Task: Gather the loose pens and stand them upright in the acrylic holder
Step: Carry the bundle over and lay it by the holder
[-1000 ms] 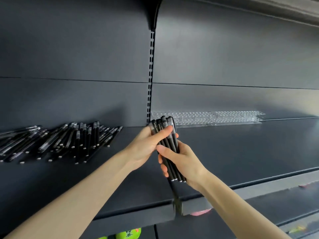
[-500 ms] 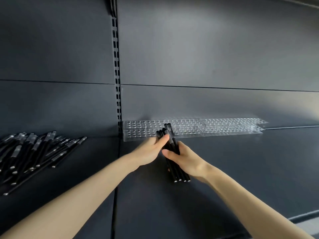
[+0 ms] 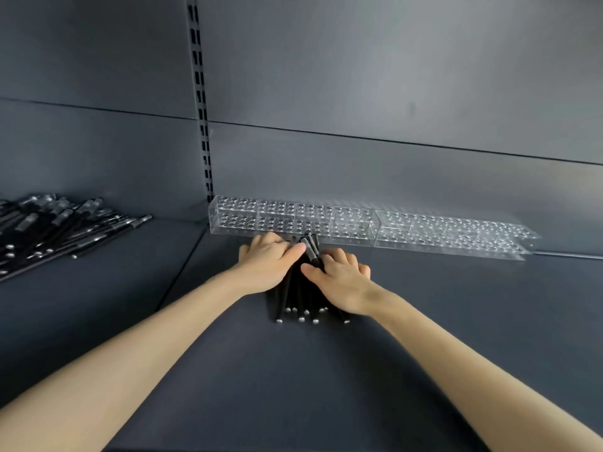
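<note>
Item one: bundle of pens (image 3: 303,298). Black barrels with silver end caps, lying on the dark shelf (image 3: 293,386). The near ends fan out toward us and the far ends point at the holder. We cannot give a firm count, as both hands cover the middle of the bundle. One pen sits above the rest between the hands, its far end tilted up.

Item two: left hand (image 3: 266,267). It lies palm down over the left side of the bundle, with fingers curled over the pens and fingertips meeting the raised pen.

Item three: right hand (image 3: 342,278). It lies palm down over the right side, knuckles bent, fingers curled onto the barrels, and thumb stretched leftward across them.

Item four: acrylic holder (image 3: 408,230). Long and clear, with two stacked plates pierced by rows of round holes. It stands along the back panel (image 3: 391,93), just beyond the hands. Its left end is beside the slotted upright (image 3: 200,109), and we note a seam near mid-length.

Item five: pile of loose pens (image 3: 55,230). The same black kind, heaped crosswise on the neighbouring shelf section to the left, well apart from the hands and partly cut off by the frame edge.
</note>
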